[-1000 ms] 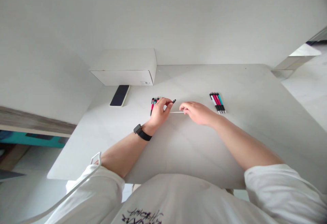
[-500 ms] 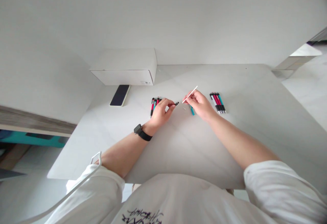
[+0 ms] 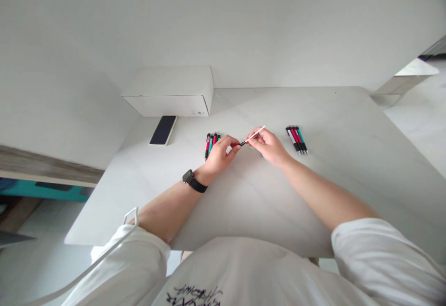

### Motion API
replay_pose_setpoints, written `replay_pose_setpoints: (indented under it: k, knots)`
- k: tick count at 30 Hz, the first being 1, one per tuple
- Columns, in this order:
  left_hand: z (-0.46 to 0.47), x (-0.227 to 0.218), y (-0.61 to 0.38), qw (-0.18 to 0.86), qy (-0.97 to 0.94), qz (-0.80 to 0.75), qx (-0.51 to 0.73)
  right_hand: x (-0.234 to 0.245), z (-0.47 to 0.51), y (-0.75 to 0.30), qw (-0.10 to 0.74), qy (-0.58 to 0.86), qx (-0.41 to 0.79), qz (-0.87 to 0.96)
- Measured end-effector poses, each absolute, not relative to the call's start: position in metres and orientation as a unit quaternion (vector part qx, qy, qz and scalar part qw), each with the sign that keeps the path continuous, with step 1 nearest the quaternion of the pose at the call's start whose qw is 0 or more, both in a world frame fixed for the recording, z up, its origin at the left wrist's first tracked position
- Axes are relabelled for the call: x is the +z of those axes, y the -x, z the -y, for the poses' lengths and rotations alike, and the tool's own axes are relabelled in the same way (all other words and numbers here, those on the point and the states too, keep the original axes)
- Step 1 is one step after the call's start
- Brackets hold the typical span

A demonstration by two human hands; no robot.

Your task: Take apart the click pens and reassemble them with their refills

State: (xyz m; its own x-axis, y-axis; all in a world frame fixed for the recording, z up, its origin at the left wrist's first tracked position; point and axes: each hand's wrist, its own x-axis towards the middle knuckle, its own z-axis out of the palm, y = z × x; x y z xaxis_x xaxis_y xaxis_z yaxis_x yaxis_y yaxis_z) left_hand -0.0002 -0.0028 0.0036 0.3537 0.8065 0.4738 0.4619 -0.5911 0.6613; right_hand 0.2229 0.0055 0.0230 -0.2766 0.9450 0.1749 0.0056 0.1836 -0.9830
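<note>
Between the thumb and fingers of my left hand point(image 3: 220, 152) is a short black pen grip section point(image 3: 243, 143). My right hand point(image 3: 269, 147) pinches a thin white pen refill point(image 3: 258, 131), slanting up to the right. The refill's lower end meets the tip of the black section; how far it goes in is too small to tell. Several pens point(image 3: 211, 143) in red, teal and black lie side by side, partly hidden behind my left hand. Of a blue-teal pen part point(image 3: 262, 156), only a sliver shows under my right hand.
Right of my right hand lies a row of several pens point(image 3: 297, 140) in white, red and teal. A phone point(image 3: 163, 130) rests at the left, in front of a white box point(image 3: 167, 92) by the wall. Everything lies on a pale marbled table point(image 3: 251, 203).
My right hand has moved left and slightly down, bringing the refill to the black section. It now covers most of the teal part. My left hand has stayed almost still.
</note>
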Motion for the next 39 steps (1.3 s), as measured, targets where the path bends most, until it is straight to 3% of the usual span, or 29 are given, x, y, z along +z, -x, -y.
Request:
replay_pose_setpoints:
  k: [4,11,23,33,39]
  knots:
    - [0.001,0.002,0.001,0.219,-0.788,-0.406,0.409,0.023,-0.007,-0.226,0.456,0.408,0.478,0.63]
    - [-0.001,-0.002,0.001,0.223,-0.774,-0.428,0.409,0.028,-0.005,-0.228,0.525,0.423,0.414,0.611]
    - [0.004,0.005,0.0,0.206,-0.814,-0.385,0.383,0.035,-0.023,-0.249,0.492,0.493,0.295,0.654]
    - [0.015,0.012,-0.005,0.187,-0.916,-0.273,0.226,0.03,-0.033,-0.27,0.165,0.587,0.166,0.775]
    - [0.015,0.013,-0.004,0.202,-0.925,-0.258,0.189,0.017,-0.029,-0.267,0.049,0.598,0.147,0.786]
